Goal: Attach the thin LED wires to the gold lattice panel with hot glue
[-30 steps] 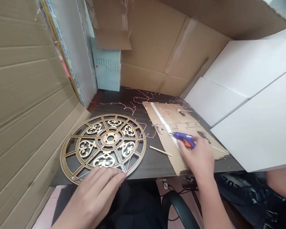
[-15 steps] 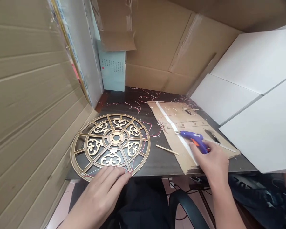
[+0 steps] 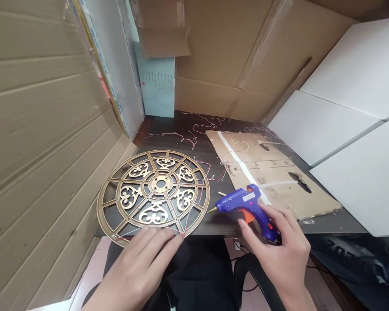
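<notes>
A round gold openwork disc (image 3: 161, 184) lies on the dark table, its near rim reaching past the front edge. My left hand (image 3: 145, 252) rests at this rim, fingers pressed together on a thin red and white wire (image 3: 188, 221). To the right, my right hand (image 3: 278, 242) grips a blue glue gun (image 3: 243, 199) with an orange trigger by its handle. The nozzle points left, close to the disc's right rim. A clear glue stick (image 3: 278, 184) sticks out behind the gun.
A cardboard sheet (image 3: 278, 166) with a white strip lies at the right. Thin wires (image 3: 207, 126) are scattered at the back of the table (image 3: 168, 142). White boxes (image 3: 353, 69) stand right, cardboard walls left and behind. A stick (image 3: 221, 194) lies partly hidden behind the gun.
My right hand has lifted the glue gun from the cardboard and brought it left and nearer, its nozzle now beside the disc. My left hand stays at the rim. The view has shifted slightly.
</notes>
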A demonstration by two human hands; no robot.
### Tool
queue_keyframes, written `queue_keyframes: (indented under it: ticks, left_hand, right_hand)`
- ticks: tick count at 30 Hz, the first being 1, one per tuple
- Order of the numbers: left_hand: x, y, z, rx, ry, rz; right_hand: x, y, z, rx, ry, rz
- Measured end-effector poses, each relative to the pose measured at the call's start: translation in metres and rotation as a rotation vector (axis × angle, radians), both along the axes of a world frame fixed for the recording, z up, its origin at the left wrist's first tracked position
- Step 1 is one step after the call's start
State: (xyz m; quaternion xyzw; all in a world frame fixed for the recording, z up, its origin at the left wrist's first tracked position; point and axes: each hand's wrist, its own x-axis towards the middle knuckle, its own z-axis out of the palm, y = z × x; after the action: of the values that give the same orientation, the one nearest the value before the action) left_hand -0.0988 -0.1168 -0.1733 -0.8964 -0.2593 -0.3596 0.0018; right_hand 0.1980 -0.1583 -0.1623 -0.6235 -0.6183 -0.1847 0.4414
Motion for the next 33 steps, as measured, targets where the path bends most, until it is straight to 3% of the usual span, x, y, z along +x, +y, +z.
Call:
queue_keyframes:
  ticks: [9,33]
  left_hand:
    - [0.0,-0.001,-0.003,0.014,0.053,-0.018]
    - [0.001,-0.001,-0.003,0.009,0.036,-0.032]
  right_hand:
    - [-0.012,-0.004,0.0,0.0,-0.014,0.152]
    - [-0.019,-0.005,0.002,-0.037,-0.048,0.165]
